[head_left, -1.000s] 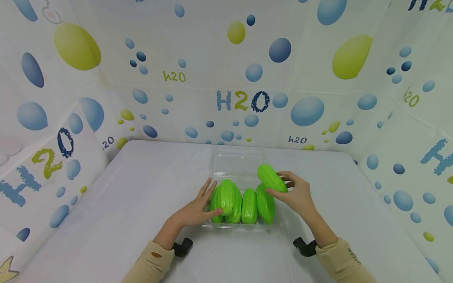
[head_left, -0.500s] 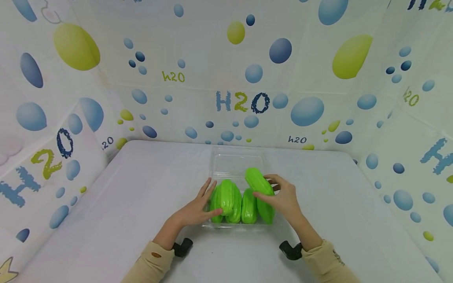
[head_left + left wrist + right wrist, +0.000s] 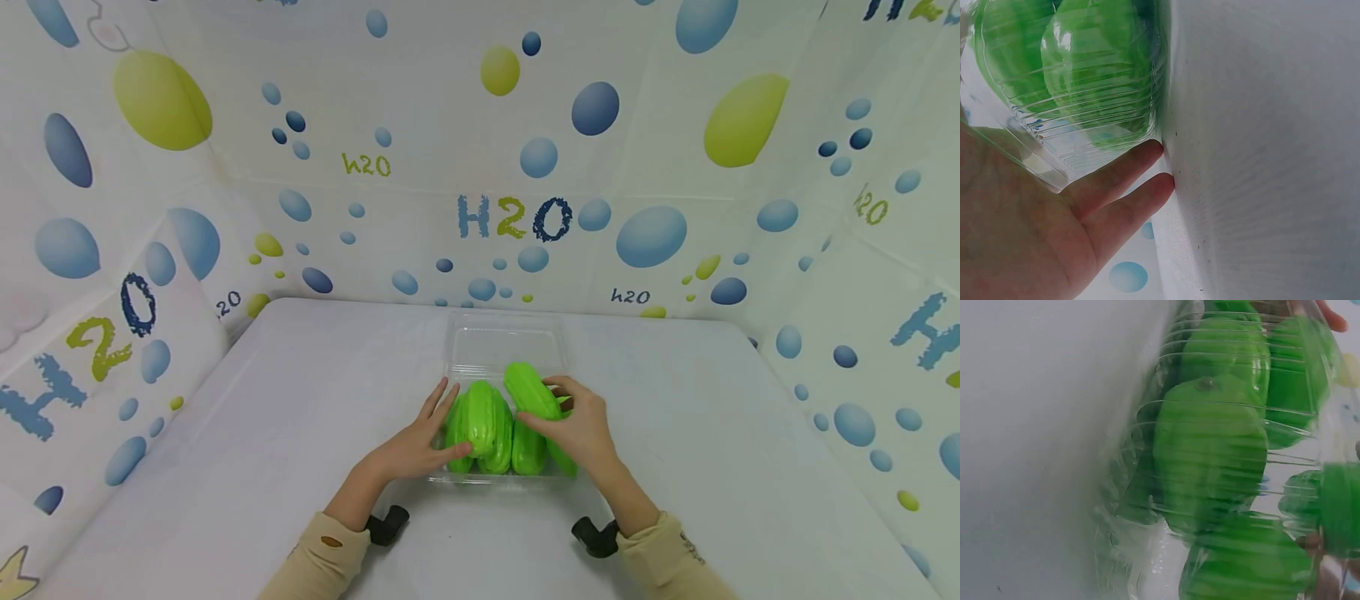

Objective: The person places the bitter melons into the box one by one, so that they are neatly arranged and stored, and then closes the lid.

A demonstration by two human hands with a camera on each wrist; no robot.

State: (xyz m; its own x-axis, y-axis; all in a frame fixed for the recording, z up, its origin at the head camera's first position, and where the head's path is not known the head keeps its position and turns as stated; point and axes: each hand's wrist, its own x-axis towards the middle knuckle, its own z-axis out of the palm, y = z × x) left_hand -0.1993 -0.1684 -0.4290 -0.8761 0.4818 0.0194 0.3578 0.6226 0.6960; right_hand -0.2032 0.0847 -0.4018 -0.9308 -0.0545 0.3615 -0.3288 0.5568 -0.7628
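Observation:
An open clear plastic clamshell box (image 3: pixel 502 480) holds several shiny, bright green, ridged oblong fruits (image 3: pixel 482 421). My right hand (image 3: pixel 585 427) grips another green oblong fruit (image 3: pixel 531 390) between thumb and fingers, tilted over the right half of the box. It overlaps the fruits beneath it in the head view. At the box's left side, my left hand (image 3: pixel 411 447) lies with fingers spread and straight, thumb over the front left fruit. In the left wrist view, two straight fingers (image 3: pixel 1125 165) reach below the ribbed box wall (image 3: pixel 1054 134) to the tabletop.
The box's clear lid (image 3: pixel 506 340) lies folded back toward the rear of the white table (image 3: pixel 337 350). Behind and beside the table hangs a white sheet (image 3: pixel 420 92) printed with drops and "H2O". Black camera mounts (image 3: pixel 595 537) sit at both wrists.
My right hand has moved left and slightly down with the green fruit, from the box's right edge to over the fruits right of the middle. The left hand has stayed in place.

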